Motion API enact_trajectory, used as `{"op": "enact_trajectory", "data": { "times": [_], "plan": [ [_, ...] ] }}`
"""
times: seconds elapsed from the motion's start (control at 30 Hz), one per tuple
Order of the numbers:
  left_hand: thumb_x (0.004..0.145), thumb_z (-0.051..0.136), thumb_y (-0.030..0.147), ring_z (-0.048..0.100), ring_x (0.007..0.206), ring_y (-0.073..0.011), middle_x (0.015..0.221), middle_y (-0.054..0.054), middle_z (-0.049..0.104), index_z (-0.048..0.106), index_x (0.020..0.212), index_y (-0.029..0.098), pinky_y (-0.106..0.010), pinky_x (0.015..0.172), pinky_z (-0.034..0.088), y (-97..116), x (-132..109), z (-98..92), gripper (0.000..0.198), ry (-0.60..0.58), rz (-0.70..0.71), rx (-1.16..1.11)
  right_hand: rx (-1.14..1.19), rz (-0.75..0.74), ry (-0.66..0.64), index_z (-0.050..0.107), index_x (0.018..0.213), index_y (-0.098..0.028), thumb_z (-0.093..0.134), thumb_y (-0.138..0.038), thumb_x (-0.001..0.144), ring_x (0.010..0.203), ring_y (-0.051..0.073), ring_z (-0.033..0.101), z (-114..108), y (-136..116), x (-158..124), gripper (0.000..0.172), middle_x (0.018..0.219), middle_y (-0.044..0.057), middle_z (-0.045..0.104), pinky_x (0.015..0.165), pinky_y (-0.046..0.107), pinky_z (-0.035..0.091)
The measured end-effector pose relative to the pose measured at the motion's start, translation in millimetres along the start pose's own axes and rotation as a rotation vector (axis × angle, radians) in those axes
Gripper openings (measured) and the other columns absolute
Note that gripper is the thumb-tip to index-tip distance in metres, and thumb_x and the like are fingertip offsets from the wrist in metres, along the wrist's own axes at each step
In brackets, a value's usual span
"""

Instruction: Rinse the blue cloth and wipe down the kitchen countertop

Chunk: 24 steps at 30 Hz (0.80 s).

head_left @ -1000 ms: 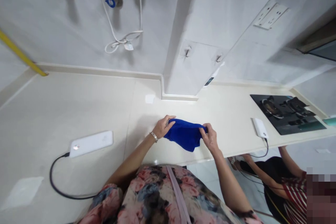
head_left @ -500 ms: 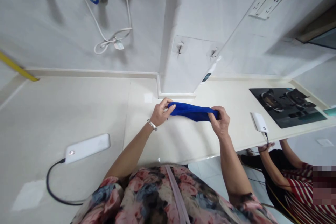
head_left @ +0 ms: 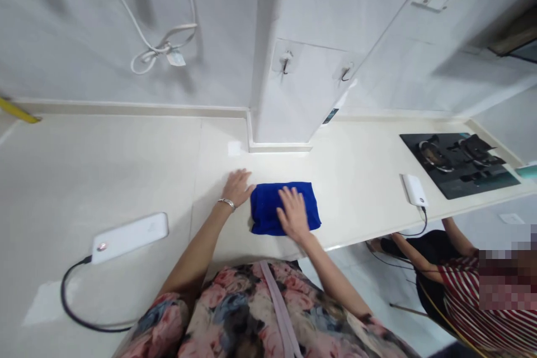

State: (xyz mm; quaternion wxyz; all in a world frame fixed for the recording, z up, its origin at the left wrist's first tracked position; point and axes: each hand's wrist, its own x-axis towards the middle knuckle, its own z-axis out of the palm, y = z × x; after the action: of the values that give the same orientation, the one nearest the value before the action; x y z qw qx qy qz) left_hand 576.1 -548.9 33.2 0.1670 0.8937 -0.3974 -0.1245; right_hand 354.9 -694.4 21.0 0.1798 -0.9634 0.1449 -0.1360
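Your right hand (head_left: 292, 213) lies flat on top of the blue cloth (head_left: 268, 210), palm down with the fingers spread, covering the middle and near-right part of it. The cloth is folded into a neat rectangle and rests on the pale countertop (head_left: 126, 168), close to the near edge and directly in front of you, below the foot of the white pillar (head_left: 293, 39) that comes down to the counter.

Your left hand (head_left: 238, 187) is also flat on the counter, fingers loosely spread and pointing toward the far side. It sits just beside the cloth's far-left corner, and its fingertips come up to the cloth's left edge; you cannot tell whether they actually touch the fabric. A bracelet (head_left: 226, 202) circles that wrist. Neither hand pinches or grips anything.

Well to the left of the cloth, a white power bank (head_left: 130, 230) lies on the counter with a black cable (head_left: 71, 313) running from its left end toward the near edge. Well to the right, a smaller white power bank (head_left: 414, 190) sits near the counter's edge, and beyond it is a black gas hob (head_left: 461, 165). At the near right, below the counter, another person in a striped top (head_left: 474, 302) reaches an arm up toward the counter's edge.
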Motion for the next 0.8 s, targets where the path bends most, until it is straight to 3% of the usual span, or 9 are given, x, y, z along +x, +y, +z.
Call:
{"op": "enact_trajectory", "data": {
  "times": [0.1, 0.2, 0.27, 0.37, 0.5, 0.57, 0.67, 0.8],
  "plan": [
    [0.100, 0.039, 0.045, 0.014, 0.158, -0.0352, 0.169, -0.011, 0.027, 0.038, 0.158, 0.018, -0.064, 0.127, 0.006, -20, 5, 10.2, 0.064, 0.076, -0.167, 0.118, -0.114, -0.052, -0.141, 0.031, 0.160, -0.026, 0.040, -0.039, 0.103, 0.159, 0.039, 0.008, 31, -31, 12, 0.059, 0.170, 0.008, 0.023, 0.124, 0.071, 0.010],
    [0.101, 0.030, 0.055, 0.007, 0.159, -0.0334, 0.172, -0.004, 0.020, 0.031, 0.162, 0.024, -0.066, 0.126, 0.002, -31, 3, 16.7, 0.068, 0.078, -0.169, 0.157, -0.165, -0.053, -0.198, 0.026, 0.162, -0.028, 0.040, -0.042, 0.103, 0.159, 0.037, 0.004, 33, -23, 19, 0.063, 0.172, 0.005, 0.018, 0.126, 0.067, 0.007],
    [0.101, 0.028, 0.057, 0.007, 0.159, -0.0328, 0.172, -0.003, 0.019, 0.031, 0.162, 0.024, -0.065, 0.127, 0.002, -32, 2, 17.8, 0.070, 0.070, -0.169, 0.160, -0.196, 0.017, -0.190, 0.024, 0.163, -0.023, 0.038, -0.043, 0.103, 0.159, 0.034, 0.007, 23, 4, 20, 0.065, 0.171, 0.005, 0.021, 0.128, 0.062, 0.007],
    [0.101, 0.026, 0.058, 0.007, 0.159, -0.0324, 0.172, -0.002, 0.018, 0.031, 0.162, 0.024, -0.064, 0.127, 0.001, -30, 1, 16.2, 0.070, 0.055, -0.166, 0.150, -0.285, 0.222, -0.129, 0.025, 0.162, -0.015, 0.033, -0.045, 0.103, 0.158, 0.033, 0.012, 1, 66, 10, 0.067, 0.170, 0.009, 0.024, 0.128, 0.058, 0.010],
    [0.101, 0.025, 0.057, 0.007, 0.159, -0.0328, 0.172, -0.003, 0.018, 0.031, 0.162, 0.022, -0.064, 0.127, 0.001, -28, 0, 14.3, 0.071, 0.058, -0.165, 0.138, -0.407, 0.476, -0.059, 0.028, 0.161, -0.015, 0.026, -0.051, 0.103, 0.157, 0.032, 0.018, -34, 155, -23, 0.068, 0.170, 0.014, 0.021, 0.126, 0.055, 0.019],
    [0.101, 0.024, 0.057, 0.007, 0.159, -0.0331, 0.172, -0.003, 0.018, 0.032, 0.162, 0.021, -0.065, 0.127, 0.001, -26, 0, 14.3, 0.071, 0.058, -0.173, 0.137, -0.438, 0.597, -0.041, 0.029, 0.161, -0.016, 0.025, -0.054, 0.102, 0.156, 0.033, 0.021, -50, 188, -36, 0.070, 0.170, 0.017, 0.018, 0.124, 0.055, 0.024],
    [0.100, 0.025, 0.054, 0.007, 0.159, -0.0327, 0.172, -0.003, 0.018, 0.032, 0.162, 0.021, -0.065, 0.126, 0.000, -24, -1, 14.6, 0.070, 0.071, -0.173, 0.142, -0.453, 0.746, -0.071, 0.024, 0.162, -0.016, 0.022, -0.053, 0.103, 0.157, 0.033, 0.020, -61, 211, -33, 0.070, 0.169, 0.020, 0.018, 0.124, 0.058, 0.022],
    [0.100, 0.026, 0.053, 0.006, 0.159, -0.0330, 0.172, -0.004, 0.018, 0.031, 0.162, 0.020, -0.066, 0.126, -0.001, -22, 0, 16.4, 0.070, 0.080, -0.179, 0.155, -0.441, 0.859, -0.133, 0.019, 0.163, -0.013, 0.017, -0.052, 0.103, 0.158, 0.034, 0.014, -53, 200, 11, 0.071, 0.170, 0.022, 0.015, 0.125, 0.061, 0.016]
  ]
}}
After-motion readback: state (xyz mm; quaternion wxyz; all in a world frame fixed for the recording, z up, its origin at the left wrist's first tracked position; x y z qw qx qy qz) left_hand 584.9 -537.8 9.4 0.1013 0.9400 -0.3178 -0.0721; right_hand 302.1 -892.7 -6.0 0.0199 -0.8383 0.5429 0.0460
